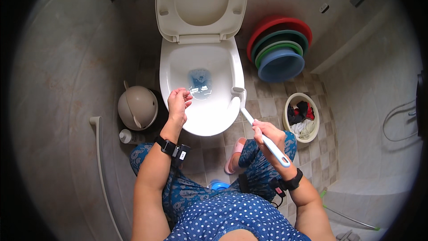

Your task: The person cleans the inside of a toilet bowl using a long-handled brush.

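Observation:
A white toilet (214,127) stands in front of me with its seat and lid (203,4) raised. Bluish water (200,80) lies in the bowl. In my right hand (270,135) is the long handle of a toilet brush (248,117), white with a pale blue end. Its pale head lies against the bowl's right rim; bristles cannot be made out. Over the front left of the bowl, my left hand (179,102) hangs with loosely bent fingers, holding nothing. Both wrists wear black straps with small devices.
Left of the toilet stand a beige lidded bin (136,107) and a white bottle (125,136). Nested basins (281,66) lean by the wall at right, with a cream tub (289,122) of clothes nearer. A white rail (100,151) runs along the left wall.

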Tool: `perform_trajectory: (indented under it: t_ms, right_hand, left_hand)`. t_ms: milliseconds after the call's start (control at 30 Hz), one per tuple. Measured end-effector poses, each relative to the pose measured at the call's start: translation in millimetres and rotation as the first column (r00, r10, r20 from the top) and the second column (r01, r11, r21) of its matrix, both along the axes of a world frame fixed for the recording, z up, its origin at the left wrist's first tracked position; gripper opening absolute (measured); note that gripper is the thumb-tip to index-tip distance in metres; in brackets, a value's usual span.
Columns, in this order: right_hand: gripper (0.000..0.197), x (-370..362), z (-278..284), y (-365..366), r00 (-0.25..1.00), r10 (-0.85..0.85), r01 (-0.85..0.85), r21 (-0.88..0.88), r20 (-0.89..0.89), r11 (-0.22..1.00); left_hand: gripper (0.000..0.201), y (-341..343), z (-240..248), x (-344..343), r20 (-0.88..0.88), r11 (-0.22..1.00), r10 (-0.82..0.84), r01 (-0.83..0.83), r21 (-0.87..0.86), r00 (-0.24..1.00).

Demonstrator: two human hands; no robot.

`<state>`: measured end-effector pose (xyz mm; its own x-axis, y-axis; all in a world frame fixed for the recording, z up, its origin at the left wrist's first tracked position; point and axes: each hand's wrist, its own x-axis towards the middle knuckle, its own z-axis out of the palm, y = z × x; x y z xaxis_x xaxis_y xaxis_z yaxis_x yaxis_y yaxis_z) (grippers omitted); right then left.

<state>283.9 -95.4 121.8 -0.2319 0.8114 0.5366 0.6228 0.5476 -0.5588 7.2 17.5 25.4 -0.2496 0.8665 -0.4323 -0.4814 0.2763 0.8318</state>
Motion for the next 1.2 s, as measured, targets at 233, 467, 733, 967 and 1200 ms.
perform_trajectory:
  t_ms: [233,467,733,967,1200]
  right_hand:
    - [0.009,4.4,-0.9,-7.6,0.999,-0.028,0.026,-0.049,-0.031,0.998]
    - [0.009,0.1,2.8,51.1,0.997,-0.023,0.014,-0.119,-0.073,0.993]
    - [0.012,-0.4,6.2,58.6,0.997,-0.059,0.056,-0.068,-0.045,0.996]
    - [0.014,6.5,8.5,69.5,0.998,-0.065,0.065,-0.152,0.003,0.986]
    - [0.015,4.6,11.3,100.4,0.995,-0.097,0.091,-0.151,-0.036,0.984]
  left_hand:
    - [0.018,-2.3,10.4,4.3,0.029,1.0,0.009,-0.009,0.01,1.0]
    - [0.016,-0.4,8.5,9.6,0.035,0.999,-0.038,0.038,-0.004,0.999]
    - [0.017,-1.4,16.5,15.5,0.032,0.994,-0.111,0.111,0.007,0.993]
    - [0.015,0.0,17.4,14.9,0.034,0.994,-0.107,0.108,-0.005,0.994]
    - [0.016,1.4,19.1,22.7,0.045,0.992,-0.127,0.127,-0.006,0.991]
